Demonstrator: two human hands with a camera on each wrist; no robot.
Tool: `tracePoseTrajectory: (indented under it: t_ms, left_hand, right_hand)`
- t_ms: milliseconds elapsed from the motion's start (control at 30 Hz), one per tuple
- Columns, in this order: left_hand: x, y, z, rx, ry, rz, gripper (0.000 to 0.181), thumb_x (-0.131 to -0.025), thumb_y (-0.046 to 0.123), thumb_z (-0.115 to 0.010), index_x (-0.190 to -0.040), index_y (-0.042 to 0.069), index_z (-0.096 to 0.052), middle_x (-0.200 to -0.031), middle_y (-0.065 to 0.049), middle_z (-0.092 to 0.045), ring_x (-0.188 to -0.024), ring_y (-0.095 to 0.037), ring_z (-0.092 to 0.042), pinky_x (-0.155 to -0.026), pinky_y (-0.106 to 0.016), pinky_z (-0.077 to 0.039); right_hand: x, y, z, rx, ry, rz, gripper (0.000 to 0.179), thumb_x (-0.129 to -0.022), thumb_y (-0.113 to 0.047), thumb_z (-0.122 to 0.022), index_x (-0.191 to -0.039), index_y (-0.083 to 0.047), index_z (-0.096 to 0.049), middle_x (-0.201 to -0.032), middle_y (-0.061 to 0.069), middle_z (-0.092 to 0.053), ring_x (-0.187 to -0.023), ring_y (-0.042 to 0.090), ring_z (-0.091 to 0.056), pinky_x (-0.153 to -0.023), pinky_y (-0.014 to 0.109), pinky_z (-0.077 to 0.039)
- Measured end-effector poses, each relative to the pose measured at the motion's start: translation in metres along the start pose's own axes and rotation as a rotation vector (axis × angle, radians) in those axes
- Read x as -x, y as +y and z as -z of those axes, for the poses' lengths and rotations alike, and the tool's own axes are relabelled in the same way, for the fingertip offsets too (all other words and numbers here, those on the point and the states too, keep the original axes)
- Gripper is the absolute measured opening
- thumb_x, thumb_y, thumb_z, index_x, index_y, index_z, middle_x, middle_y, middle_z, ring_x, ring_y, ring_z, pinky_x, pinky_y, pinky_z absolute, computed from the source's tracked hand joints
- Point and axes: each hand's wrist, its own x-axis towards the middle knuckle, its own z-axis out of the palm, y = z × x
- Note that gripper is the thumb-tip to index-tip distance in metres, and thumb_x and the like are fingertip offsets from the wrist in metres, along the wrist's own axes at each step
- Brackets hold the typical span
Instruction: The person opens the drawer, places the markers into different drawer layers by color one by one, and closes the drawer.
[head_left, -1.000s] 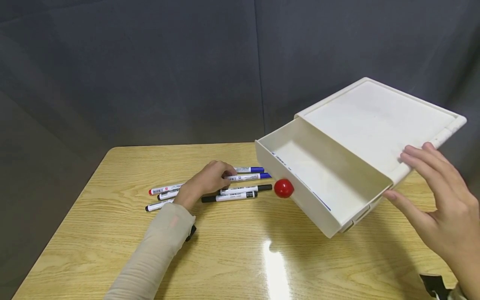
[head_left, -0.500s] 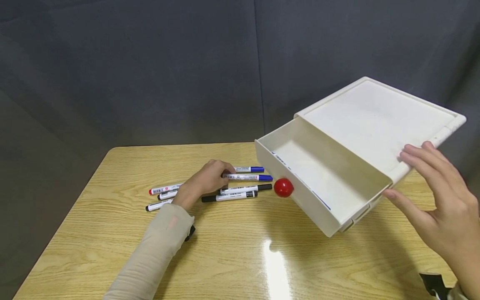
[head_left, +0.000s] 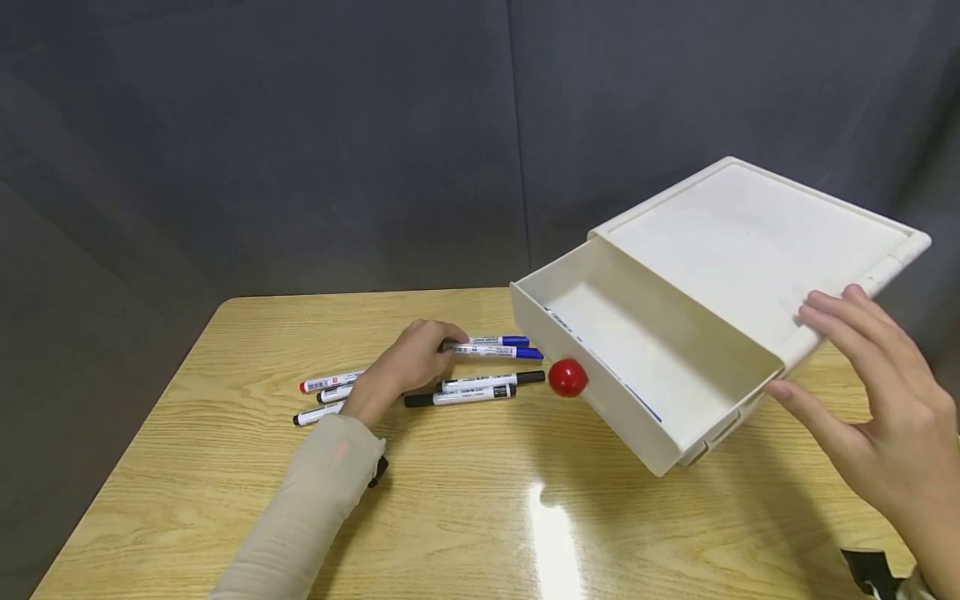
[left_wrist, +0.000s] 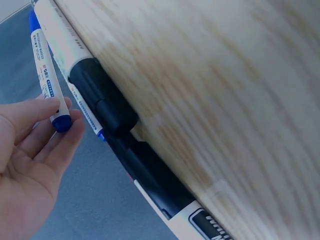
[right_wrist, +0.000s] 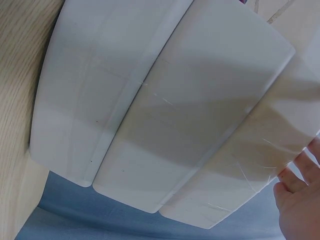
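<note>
My left hand (head_left: 420,354) pinches a white whiteboard marker with a blue cap (head_left: 487,351) between thumb and fingers; the left wrist view shows the blue-ended marker (left_wrist: 48,77) tilted in the grip. Behind it on the table lies another blue-capped marker (head_left: 515,341). Closer to me are two black-capped markers (head_left: 468,395), side by side. At the right, my right hand (head_left: 885,408) touches the edge of a white drawer unit (head_left: 765,242), fingers fairly straight on its top and thumb at the side. Its drawer (head_left: 637,333) is pulled out, with a red round knob (head_left: 567,377) on the front.
Left of my left wrist lie a red-ended marker (head_left: 330,381) and black-ended markers (head_left: 317,413), partly covered by the hand. A blue-marked white strip shows inside the drawer's front wall. A dark curtain (head_left: 360,150) hangs behind the wooden table (head_left: 465,500).
The blue-capped marker in my left hand has shifted and risen slightly, overlapping the one behind it more. My right hand and the drawer unit stay in place.
</note>
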Motion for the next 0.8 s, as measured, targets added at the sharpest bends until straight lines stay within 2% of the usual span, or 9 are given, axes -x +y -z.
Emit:
tracePoseTrajectory:
  t_ms: [300, 467, 567, 800]
  left_hand:
    - [0.002, 0.002, 0.01, 0.0, 0.05, -0.001, 0.029, -0.096, 0.001, -0.056, -0.121, 0.005, -0.07, -0.118, -0.012, -0.072, -0.095, -0.019, -0.067, -0.083, -0.034, -0.056]
    - [0.005, 0.004, 0.017, 0.017, 0.053, 0.013, 0.03, -0.098, 0.002, -0.056, -0.125, 0.005, -0.068, -0.12, -0.013, -0.07, -0.074, -0.016, -0.057, -0.07, -0.03, -0.048]
    - [0.006, 0.005, 0.021, 0.022, 0.064, 0.021, 0.03, -0.098, 0.002, -0.056, -0.126, 0.005, -0.067, -0.12, -0.013, -0.07, -0.067, -0.015, -0.05, -0.067, -0.03, -0.043]
    - [0.009, 0.009, 0.031, 0.029, 0.119, 0.038, 0.029, -0.098, 0.002, -0.057, -0.124, 0.006, -0.069, -0.121, -0.013, -0.07, -0.076, -0.018, -0.055, -0.069, -0.03, -0.044]
  right_hand:
    - [-0.001, 0.0, 0.0, -0.003, -0.007, 0.006, 0.075, -0.089, -0.06, -0.061, -0.117, 0.009, -0.066, -0.128, 0.022, -0.065, -0.138, 0.03, -0.049, -0.12, 0.032, -0.034]
    - [-0.001, -0.001, -0.001, -0.011, 0.001, 0.004, 0.076, -0.089, -0.06, -0.062, -0.117, 0.01, -0.066, -0.128, 0.021, -0.065, -0.137, 0.029, -0.05, -0.12, 0.033, -0.034]
    - [-0.001, -0.001, -0.001, -0.015, 0.007, 0.001, 0.076, -0.088, -0.061, -0.062, -0.116, 0.01, -0.067, -0.128, 0.021, -0.066, -0.137, 0.028, -0.05, -0.12, 0.033, -0.034]
    - [0.0, 0.0, -0.001, -0.012, 0.007, 0.0, 0.076, -0.089, -0.061, -0.062, -0.116, 0.01, -0.067, -0.128, 0.021, -0.066, -0.137, 0.027, -0.05, -0.12, 0.033, -0.034]
